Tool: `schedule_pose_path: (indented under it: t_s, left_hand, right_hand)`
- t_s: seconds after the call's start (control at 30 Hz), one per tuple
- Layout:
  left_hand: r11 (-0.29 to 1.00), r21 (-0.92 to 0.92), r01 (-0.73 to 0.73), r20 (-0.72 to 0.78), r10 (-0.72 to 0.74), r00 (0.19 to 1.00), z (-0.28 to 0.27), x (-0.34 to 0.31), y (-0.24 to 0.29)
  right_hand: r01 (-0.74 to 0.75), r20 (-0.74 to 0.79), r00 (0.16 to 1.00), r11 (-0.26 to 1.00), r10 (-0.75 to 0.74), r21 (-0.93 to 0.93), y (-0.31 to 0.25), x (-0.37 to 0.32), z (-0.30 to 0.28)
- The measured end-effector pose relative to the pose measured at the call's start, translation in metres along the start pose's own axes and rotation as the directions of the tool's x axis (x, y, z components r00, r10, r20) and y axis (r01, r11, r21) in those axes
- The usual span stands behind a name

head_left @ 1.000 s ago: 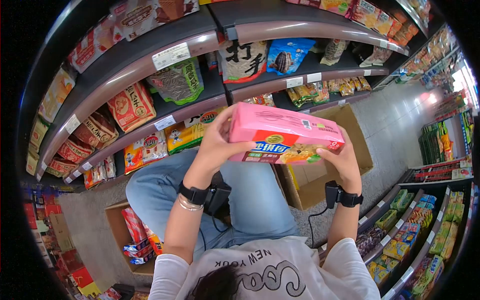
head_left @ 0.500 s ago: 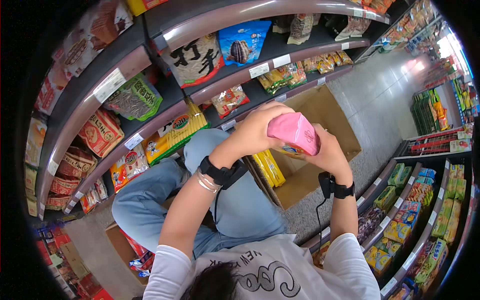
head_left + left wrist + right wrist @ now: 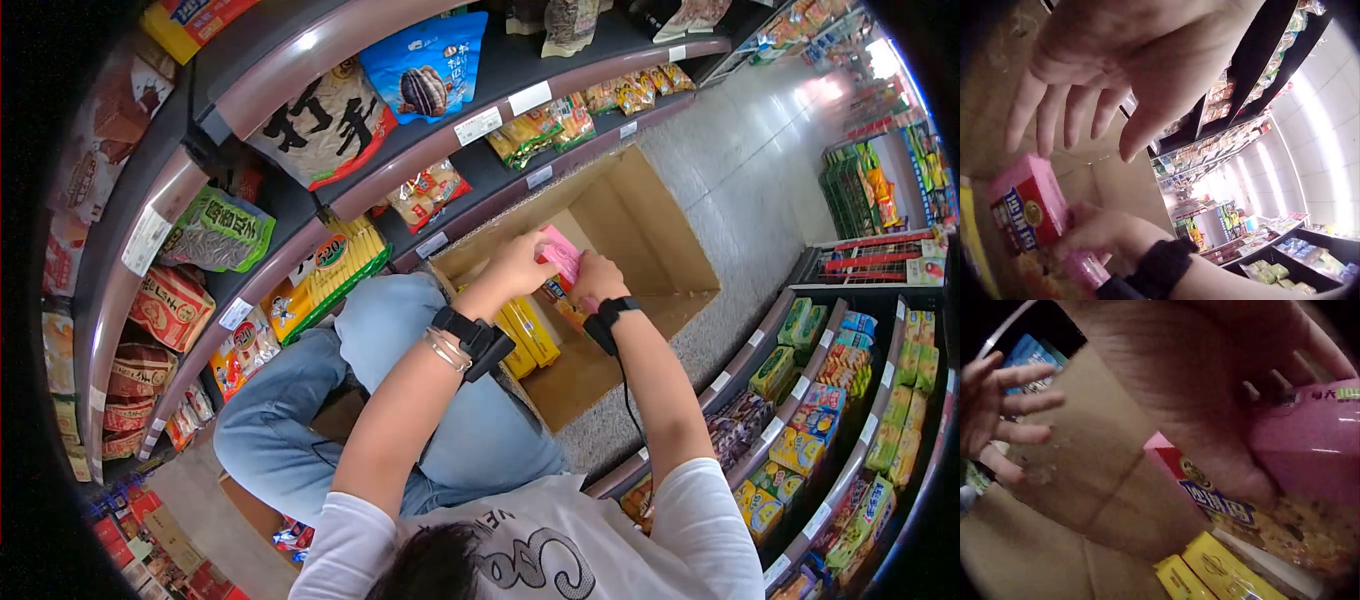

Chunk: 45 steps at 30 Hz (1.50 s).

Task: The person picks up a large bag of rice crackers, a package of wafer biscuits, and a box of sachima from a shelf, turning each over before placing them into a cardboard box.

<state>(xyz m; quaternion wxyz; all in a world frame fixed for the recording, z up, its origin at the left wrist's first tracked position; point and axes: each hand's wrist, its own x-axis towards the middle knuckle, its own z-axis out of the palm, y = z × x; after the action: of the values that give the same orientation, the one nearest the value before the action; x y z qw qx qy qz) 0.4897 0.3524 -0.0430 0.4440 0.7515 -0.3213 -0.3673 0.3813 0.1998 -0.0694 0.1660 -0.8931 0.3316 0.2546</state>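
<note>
A long pink sachima pack (image 3: 562, 254), with a red and blue label, is down inside the open cardboard box (image 3: 655, 225). My right hand (image 3: 600, 277) grips it, with the thumb lying along the printed side in the right wrist view. My left hand (image 3: 514, 268) is off the pack, its fingers spread and straight; in the left wrist view the fingertips hang just above the pack's pink end (image 3: 1034, 206). Yellow packs (image 3: 527, 335) lie in the box on the side nearer my legs.
A curved shelf with bagged goods (image 3: 325, 120) and noodle packs (image 3: 330, 275) runs along the left and behind the box. To the right stands a tiered shelf of small packs (image 3: 800, 450). My bent knee (image 3: 390, 320) is against the box's near side. Another carton sits lower left.
Both hands have carried the pink pack from above my lap down into the cardboard box, turning it endwise. My left hand has let go of it. The view has swung to the right.
</note>
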Motion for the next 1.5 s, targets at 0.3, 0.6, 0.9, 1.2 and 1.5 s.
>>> schedule_pose_path:
  t_s: [0.3, 0.6, 0.9, 1.2, 1.5]
  left_hand:
    - [0.987, -0.152, 0.051, -0.012, -0.054, 0.998, -0.006, 0.008, 0.013]
    - [0.981, -0.158, 0.116, -0.052, -0.125, 0.991, 0.0, 0.016, 0.006]
    - [0.985, -0.132, 0.115, -0.062, -0.124, 0.99, 0.002, 0.022, 0.009]
    - [0.964, -0.249, 0.097, -0.109, -0.127, 0.986, 0.006, 0.031, -0.028]
    - [0.911, -0.407, 0.069, -0.124, -0.13, 0.984, -0.02, 0.0, -0.027]
  right_hand:
    - [-0.196, 0.202, 0.963, 0.979, 0.18, 0.061, 0.011, 0.062, 0.064]
    - [-0.078, 0.066, 0.996, 0.96, 0.063, 0.268, 0.035, 0.099, 0.22]
    - [-0.1, 0.133, 0.99, 0.891, 0.045, 0.443, 0.036, 0.086, 0.217]
    - [-0.129, 0.077, 0.992, 0.734, 0.105, 0.667, 0.038, 0.118, 0.147]
    - [-0.224, 0.239, 0.971, 0.278, -0.022, 0.934, 0.014, 0.033, 0.003]
